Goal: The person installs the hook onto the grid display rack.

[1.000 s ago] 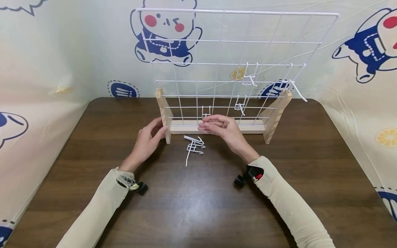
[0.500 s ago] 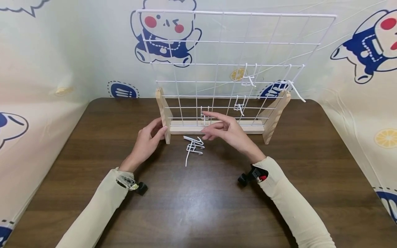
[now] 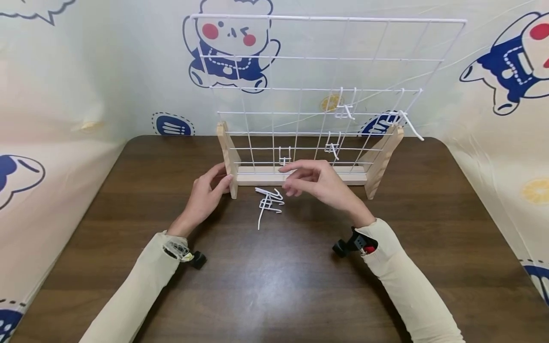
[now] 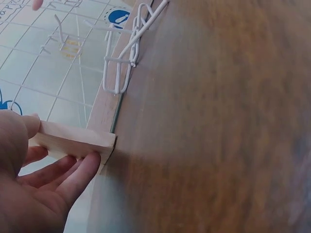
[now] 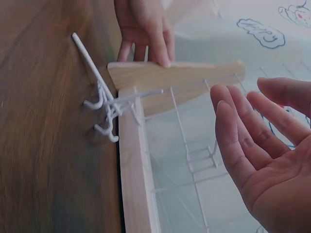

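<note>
A white wire grid panel (image 3: 326,19) stands in a wooden base, with several white wire hooks hanging on it. My left hand (image 3: 202,197) grips the base's left wooden side panel (image 3: 227,159), thumb at the front and fingers on its outer face, as the left wrist view shows. Just in front of the lowest hung hook (image 3: 285,157), my right hand (image 3: 328,186) is raised with relaxed, slightly bent fingers, and the right wrist view shows nothing in it. Loose white hooks (image 3: 267,204) lie tangled together on the table between the hands.
Other hooks hang farther right on the grid, including a middle hook (image 3: 332,147), an upper hook (image 3: 345,111) and a long-armed hook (image 3: 403,114) by the right wooden side panel (image 3: 383,159). A patterned cloth backdrop (image 3: 141,57) rises behind the brown table (image 3: 257,295).
My right hand has drawn back to the right from the lowest hung hook, its fingers parting, and the hook stays on the grid. My left hand has kept its hold on the side panel.
</note>
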A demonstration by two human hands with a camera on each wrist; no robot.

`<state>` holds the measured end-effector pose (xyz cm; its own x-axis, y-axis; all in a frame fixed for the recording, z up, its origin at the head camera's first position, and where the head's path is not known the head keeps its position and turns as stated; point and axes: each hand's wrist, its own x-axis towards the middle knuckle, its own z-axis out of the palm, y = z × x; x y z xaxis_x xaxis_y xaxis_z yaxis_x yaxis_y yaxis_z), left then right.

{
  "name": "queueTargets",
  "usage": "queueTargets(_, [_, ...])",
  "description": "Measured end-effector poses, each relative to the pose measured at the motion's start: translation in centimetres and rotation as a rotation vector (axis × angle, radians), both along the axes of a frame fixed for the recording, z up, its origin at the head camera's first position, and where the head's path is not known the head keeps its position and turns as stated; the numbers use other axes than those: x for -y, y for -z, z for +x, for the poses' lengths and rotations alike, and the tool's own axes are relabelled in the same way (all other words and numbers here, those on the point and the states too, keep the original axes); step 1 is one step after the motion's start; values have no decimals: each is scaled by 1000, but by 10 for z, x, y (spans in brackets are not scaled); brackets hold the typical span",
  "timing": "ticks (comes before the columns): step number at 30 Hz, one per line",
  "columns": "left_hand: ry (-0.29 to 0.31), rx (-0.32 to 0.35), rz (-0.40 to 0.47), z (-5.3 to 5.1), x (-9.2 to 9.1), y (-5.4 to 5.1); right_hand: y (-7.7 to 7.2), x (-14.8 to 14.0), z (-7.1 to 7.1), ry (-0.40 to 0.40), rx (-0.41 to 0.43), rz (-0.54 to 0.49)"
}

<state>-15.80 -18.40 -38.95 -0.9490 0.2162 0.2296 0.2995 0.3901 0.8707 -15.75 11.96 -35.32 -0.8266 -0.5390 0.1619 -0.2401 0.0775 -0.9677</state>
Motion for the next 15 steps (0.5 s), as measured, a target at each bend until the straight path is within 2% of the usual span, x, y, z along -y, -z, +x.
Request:
queueTargets(5, [1, 7, 0, -2, -3, 1, 1, 4, 8, -16, 16, 14])
queueTargets(11, [4, 10, 9, -2, -4, 1, 9, 6, 14, -41, 42, 35])
queueTargets(15, [-1, 2, 18, -7, 0, 12, 18, 5, 12, -53, 72, 68])
